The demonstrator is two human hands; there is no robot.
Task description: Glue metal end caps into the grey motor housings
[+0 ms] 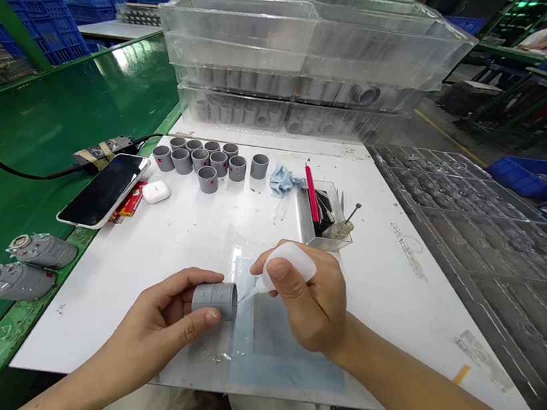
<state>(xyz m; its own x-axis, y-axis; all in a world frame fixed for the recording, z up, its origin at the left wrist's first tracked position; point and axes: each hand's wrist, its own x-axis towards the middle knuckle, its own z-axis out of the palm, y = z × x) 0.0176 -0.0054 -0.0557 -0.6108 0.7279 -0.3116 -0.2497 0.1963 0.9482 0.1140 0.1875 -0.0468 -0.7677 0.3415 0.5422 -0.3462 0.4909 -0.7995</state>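
Note:
My left hand [173, 316] is closed around a grey plastic cylinder [214, 299] with fine panel lines, lying on its side with one rim facing right. In my right hand [314, 298] is a small white squeeze bottle [290, 268], gripped between thumb and fingers. Its thin nozzle slants down left, its tip at or very close to the cylinder's right rim; contact cannot be made out. Under both hands lies a light blue sheet [289, 372] on the white board. Farther back stand several similar grey cylinders [207, 180], some with small red marks.
A clear box of tools [331, 243] with a pink-handled tool stands right of a crumpled blue cloth [283, 181]. Left are a phone [104, 189], a white earbud case [156, 192] and two grey assembled models [16, 280]. Stacked clear trays [305, 41] rise behind; empty moulded trays [480, 239] lie right.

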